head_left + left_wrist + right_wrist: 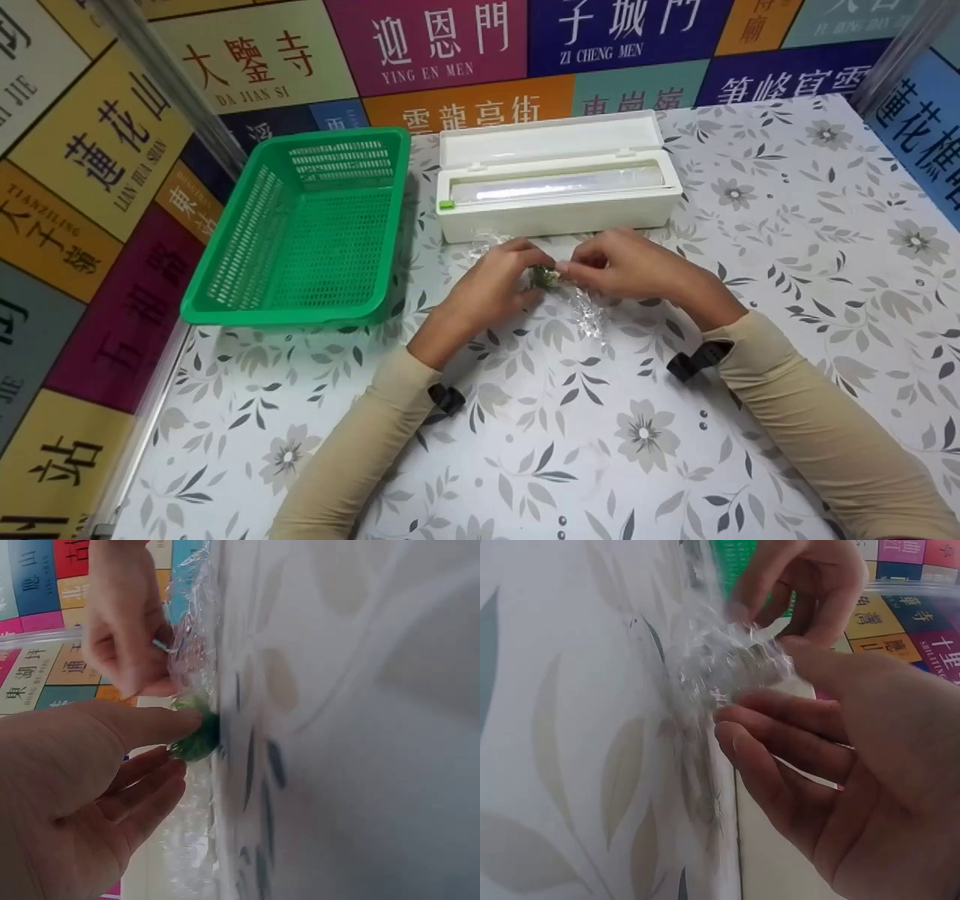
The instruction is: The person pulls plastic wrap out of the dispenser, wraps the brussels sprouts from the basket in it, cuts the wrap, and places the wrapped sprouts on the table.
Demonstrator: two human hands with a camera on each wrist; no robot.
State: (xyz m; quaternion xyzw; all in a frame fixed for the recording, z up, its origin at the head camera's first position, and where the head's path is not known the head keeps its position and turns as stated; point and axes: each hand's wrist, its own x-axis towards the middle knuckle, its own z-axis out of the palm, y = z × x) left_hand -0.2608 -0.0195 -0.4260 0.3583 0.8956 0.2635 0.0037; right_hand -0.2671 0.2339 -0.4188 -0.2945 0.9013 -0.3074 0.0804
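Note:
Between both hands, low over the table, is a small round green object (196, 739) with clear plastic film (589, 315) around it. My left hand (487, 285) holds the green object, the thumb on one side and fingertips on the other in the left wrist view. From the other side, my right hand (637, 266) pinches the film close against it. Loose crumpled film (701, 664) spreads out on both sides of the object. In the right wrist view, film covers most of the green surface.
Just beyond the hands stands a white cling film box (559, 217), lid (551, 139) raised, with a film roll (562, 182) inside and a green slider (446, 205) at its left end. To the left sits a green plastic basket (285, 316). A flower-patterned cloth (517, 465) covers the table.

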